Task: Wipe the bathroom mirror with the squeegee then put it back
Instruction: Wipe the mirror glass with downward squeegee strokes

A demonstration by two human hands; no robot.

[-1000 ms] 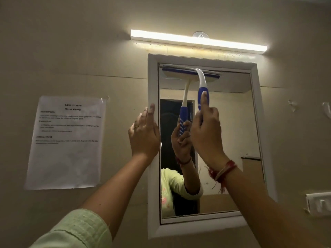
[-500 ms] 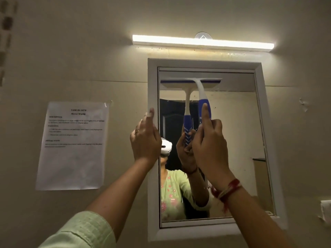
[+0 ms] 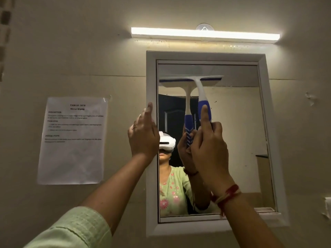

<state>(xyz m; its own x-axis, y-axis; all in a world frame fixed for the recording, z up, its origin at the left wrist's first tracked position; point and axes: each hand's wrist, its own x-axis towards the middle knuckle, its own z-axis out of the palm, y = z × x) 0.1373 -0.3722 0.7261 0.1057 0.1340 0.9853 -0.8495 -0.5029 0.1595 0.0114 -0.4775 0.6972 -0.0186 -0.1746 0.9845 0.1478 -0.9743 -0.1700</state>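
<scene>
Squeegee [image 3: 197,83] blade pressed high on our mirror [image 3: 236,140], right hand [image 3: 208,145] gripping its handle; left hand [image 3: 143,135] open-fingered, bracing the frame.

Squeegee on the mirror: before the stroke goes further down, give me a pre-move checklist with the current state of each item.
1. Right hand closed on the squeegee handle, index finger laid along it: ok.
2. Blade roughly level across the mirror glass, upper part: ok.
3. Blade edge fully pressed to the glass: cannot tell.
4. Left hand resting open on the mirror's left frame, off the glass and out of the blade's path: ok.
5. Glass below the blade free of obstacles: ok.
6. Right part of the glass, beyond the blade's end, covered by this stroke: not ok.
</scene>
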